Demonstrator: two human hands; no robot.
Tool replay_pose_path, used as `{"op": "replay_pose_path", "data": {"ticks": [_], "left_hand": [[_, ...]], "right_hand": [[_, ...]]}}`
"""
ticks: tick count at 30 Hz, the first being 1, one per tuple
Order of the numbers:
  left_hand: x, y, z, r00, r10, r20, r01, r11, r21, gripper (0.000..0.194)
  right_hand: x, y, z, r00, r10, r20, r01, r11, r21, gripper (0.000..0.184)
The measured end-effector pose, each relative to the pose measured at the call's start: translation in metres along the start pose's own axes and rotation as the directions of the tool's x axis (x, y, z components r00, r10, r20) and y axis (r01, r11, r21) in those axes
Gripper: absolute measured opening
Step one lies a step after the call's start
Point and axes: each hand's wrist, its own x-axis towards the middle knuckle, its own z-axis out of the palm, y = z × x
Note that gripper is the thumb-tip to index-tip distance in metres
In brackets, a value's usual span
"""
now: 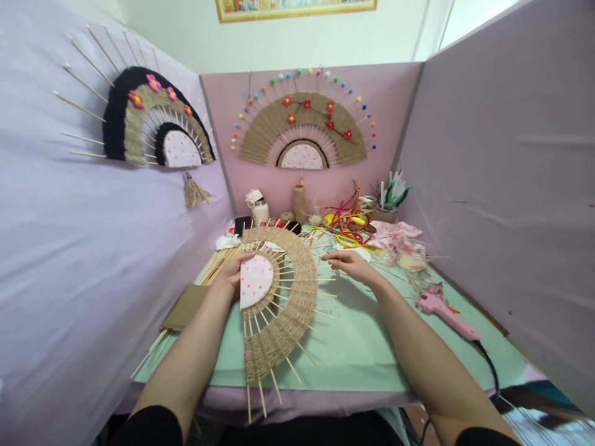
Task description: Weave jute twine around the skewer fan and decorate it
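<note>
And here's the left hand (pixel 231 271), fingers clamped on the woven fan (pixel 304 279) over the tabletop (pixel 362 353)! The right hand (pixel 352 266) has fingertips together beside the slim spokes; whether they pinch anything, I can't tell. Danger here: one careless sideways push could snap a spoke, and that one-edge grip could let the fan swivel.

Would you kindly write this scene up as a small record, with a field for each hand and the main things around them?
left hand: grips woven fan near its dotted centre
right hand: beside the fan's stick tips; anything pinched is unclear
glue gun: pink, on the table's right
back panel: red-flowered fan
left panel: black-edged fan
</note>
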Motion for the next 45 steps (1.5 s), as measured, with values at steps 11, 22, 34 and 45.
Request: {"op": "replay_pose_path", "data": {"ticks": [11,22,34,45], "left_hand": [[-0.002,-0.001,0.003,0.999,-0.002,-0.045,0.002,1.0,0.001,0.022],[-0.004,-0.005,0.013,0.987,0.131,-0.098,-0.137,0.989,-0.052,0.018],[0.003,-0.022,0.021,0.935,0.336,-0.118,-0.352,0.921,-0.166,0.026],[-0.002,-0.016,0.021,0.854,0.469,-0.226,-0.518,0.804,-0.291,0.024]], "right_hand": [[0.0,-0.001,-0.008,0.985,-0.043,-0.166,0.034,0.998,-0.057,0.038],[-0.003,-0.011,-0.004,0.994,-0.071,-0.084,0.066,0.996,-0.067,0.029],[0.002,0.0,0.001,0.998,-0.034,-0.058,0.034,0.999,-0.001,0.031],[0.004,0.006,-0.004,0.989,0.029,-0.147,-0.029,1.0,0.005,0.038]]}}
